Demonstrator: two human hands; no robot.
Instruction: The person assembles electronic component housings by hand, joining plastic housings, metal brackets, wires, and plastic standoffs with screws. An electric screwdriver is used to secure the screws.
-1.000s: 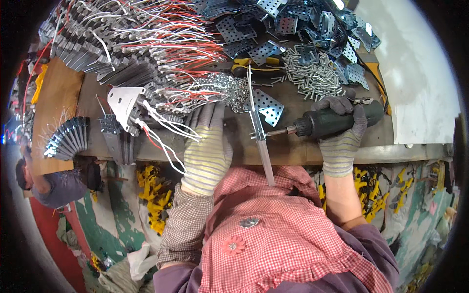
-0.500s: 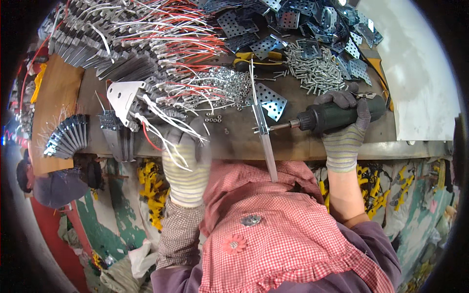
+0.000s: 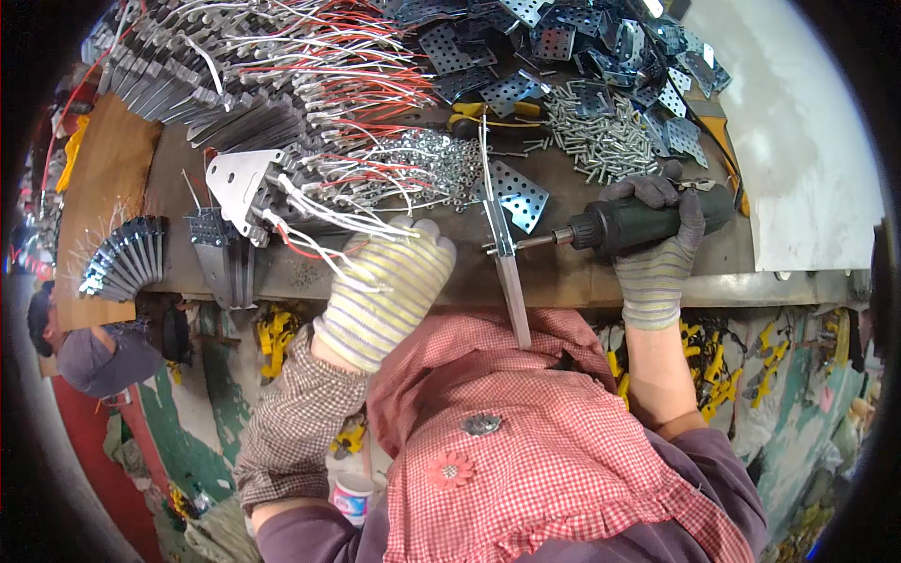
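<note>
My right hand, in a striped glove with grey fingers, is wrapped round a dark green electric screwdriver. Its bit points left and meets the side of a slim grey metal bar with a clamped bracket and white wires, which overhangs the table edge. My left hand, gloved too, lies back-up over the table beside a heap of small nuts. Its fingers curl under, so whatever they hold, if anything, is hidden. White wires from a white metal bracket pass across that hand.
Rows of grey bars with red and white wires cover the far left. Screws, yellow-handled pliers and perforated blue-grey plates lie farther back. Fanned bars sit at the left edge. A person in a cap is beyond.
My left hand has moved right and turned, from below the white bracket's wires to near the nuts, its elbow swinging outward. My right hand and the screwdriver have barely shifted.
</note>
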